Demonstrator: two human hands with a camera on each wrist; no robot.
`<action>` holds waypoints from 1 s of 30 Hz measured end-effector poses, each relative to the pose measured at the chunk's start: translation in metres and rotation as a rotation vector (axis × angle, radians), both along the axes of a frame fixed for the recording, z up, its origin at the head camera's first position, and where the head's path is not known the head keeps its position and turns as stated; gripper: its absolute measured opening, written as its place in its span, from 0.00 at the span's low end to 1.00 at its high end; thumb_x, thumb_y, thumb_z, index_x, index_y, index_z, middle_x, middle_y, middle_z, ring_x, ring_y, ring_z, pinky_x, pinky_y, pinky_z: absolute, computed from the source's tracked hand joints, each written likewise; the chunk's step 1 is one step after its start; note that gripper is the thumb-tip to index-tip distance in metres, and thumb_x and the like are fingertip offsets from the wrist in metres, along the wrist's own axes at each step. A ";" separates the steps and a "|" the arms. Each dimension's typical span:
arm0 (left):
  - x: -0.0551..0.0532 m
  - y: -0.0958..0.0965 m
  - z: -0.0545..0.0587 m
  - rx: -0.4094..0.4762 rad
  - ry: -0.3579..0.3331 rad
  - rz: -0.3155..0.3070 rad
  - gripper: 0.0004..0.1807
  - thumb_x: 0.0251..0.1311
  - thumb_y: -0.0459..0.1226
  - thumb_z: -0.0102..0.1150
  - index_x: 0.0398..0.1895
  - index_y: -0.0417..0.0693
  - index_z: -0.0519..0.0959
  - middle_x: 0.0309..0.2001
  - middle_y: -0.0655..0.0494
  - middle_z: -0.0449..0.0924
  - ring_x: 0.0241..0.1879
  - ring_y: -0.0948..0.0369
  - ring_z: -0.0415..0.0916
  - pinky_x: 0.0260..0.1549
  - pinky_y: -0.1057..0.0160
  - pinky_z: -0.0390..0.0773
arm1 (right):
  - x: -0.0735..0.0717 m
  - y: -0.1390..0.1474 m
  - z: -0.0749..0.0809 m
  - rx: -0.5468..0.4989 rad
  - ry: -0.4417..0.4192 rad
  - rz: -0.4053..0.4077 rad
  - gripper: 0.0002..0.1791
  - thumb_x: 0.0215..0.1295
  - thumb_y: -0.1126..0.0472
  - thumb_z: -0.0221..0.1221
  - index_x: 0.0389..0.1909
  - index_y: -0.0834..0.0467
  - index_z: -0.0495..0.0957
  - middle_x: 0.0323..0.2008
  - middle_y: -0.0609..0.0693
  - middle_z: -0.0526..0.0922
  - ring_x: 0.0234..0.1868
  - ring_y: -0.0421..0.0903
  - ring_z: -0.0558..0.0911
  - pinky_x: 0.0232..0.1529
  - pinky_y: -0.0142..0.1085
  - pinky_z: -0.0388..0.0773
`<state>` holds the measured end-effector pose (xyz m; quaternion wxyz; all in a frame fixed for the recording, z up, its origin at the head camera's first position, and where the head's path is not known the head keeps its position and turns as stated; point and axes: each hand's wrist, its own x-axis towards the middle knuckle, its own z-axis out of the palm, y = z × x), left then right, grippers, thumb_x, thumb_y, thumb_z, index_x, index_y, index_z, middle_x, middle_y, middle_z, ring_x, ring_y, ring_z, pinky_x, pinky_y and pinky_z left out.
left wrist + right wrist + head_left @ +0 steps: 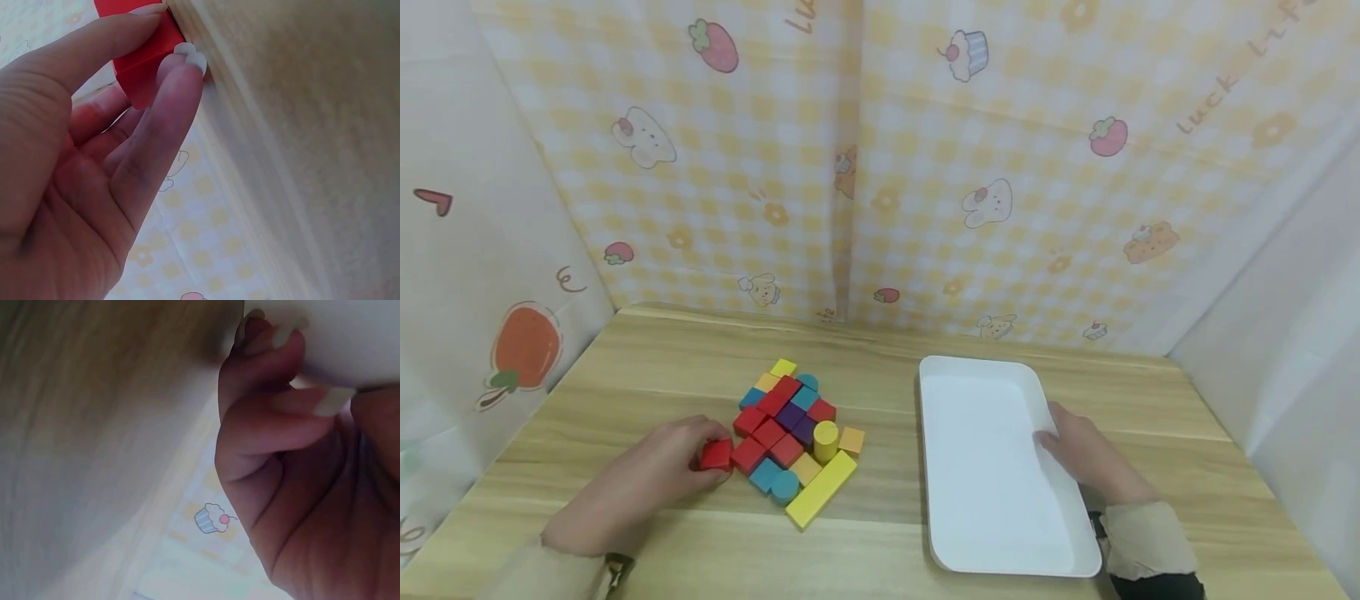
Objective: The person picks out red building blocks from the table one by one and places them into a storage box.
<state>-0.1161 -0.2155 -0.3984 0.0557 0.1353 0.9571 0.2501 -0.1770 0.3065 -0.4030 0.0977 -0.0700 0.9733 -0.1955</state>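
Head view, with 12 o'clock pointing away from the person: a red block (717,456) sits at the 9 o'clock edge of the block cluster (769,433), just beside its nearest red pieces; whether they touch cannot be told. The left hand (662,462) pinches that block, thumb on one face and fingertips on another, as the left wrist view shows too.

Within the cluster, red and purple blocks fill the middle. A yellow cylinder (825,443) stands upright toward 3 o'clock, with an orange block (852,441) just past it. A long yellow block (822,492) lies at 5 o'clock, and a blue cylinder (785,487) at 6.

Well apart from the cluster, at 3 o'clock, lies a white tray (1000,475). The right hand (1086,454) grips its 3 o'clock side, thumb over the rim and fingers curled below. The two hands are well apart.

All rests on a wooden table (880,550); a yellow-checked cloth (910,167) hangs at 12 o'clock.
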 end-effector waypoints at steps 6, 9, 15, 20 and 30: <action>0.000 -0.001 0.008 -0.012 -0.043 0.079 0.15 0.51 0.36 0.76 0.43 0.45 0.84 0.29 0.60 0.76 0.28 0.63 0.71 0.24 0.69 0.73 | 0.001 -0.002 -0.001 0.027 0.007 -0.016 0.31 0.75 0.64 0.51 0.70 0.78 0.54 0.60 0.81 0.72 0.57 0.72 0.79 0.50 0.54 0.83; 0.001 -0.002 0.014 -0.023 -0.052 0.127 0.17 0.52 0.39 0.76 0.45 0.45 0.84 0.29 0.59 0.78 0.28 0.62 0.71 0.24 0.68 0.73 | 0.002 -0.003 -0.001 0.034 0.004 -0.013 0.31 0.75 0.64 0.50 0.70 0.79 0.54 0.60 0.81 0.71 0.58 0.72 0.78 0.51 0.55 0.82; 0.005 0.007 0.031 -0.049 0.037 0.126 0.28 0.51 0.40 0.77 0.56 0.42 0.81 0.31 0.59 0.81 0.28 0.63 0.72 0.23 0.70 0.73 | 0.002 -0.003 0.002 0.049 -0.013 -0.019 0.33 0.76 0.63 0.50 0.71 0.80 0.51 0.63 0.82 0.68 0.62 0.74 0.75 0.55 0.58 0.80; 0.011 0.027 0.046 -0.053 0.138 0.052 0.26 0.50 0.40 0.78 0.54 0.46 0.83 0.32 0.62 0.80 0.28 0.66 0.70 0.23 0.73 0.72 | 0.002 -0.002 0.002 0.058 -0.029 -0.028 0.34 0.76 0.62 0.49 0.71 0.81 0.50 0.65 0.82 0.65 0.64 0.75 0.72 0.57 0.60 0.77; 0.026 0.084 0.061 0.117 0.133 -0.173 0.21 0.52 0.40 0.77 0.51 0.52 0.83 0.37 0.67 0.82 0.30 0.72 0.71 0.27 0.74 0.75 | 0.003 -0.003 0.000 0.047 -0.029 -0.014 0.33 0.77 0.62 0.48 0.71 0.80 0.50 0.63 0.82 0.67 0.63 0.74 0.73 0.57 0.59 0.77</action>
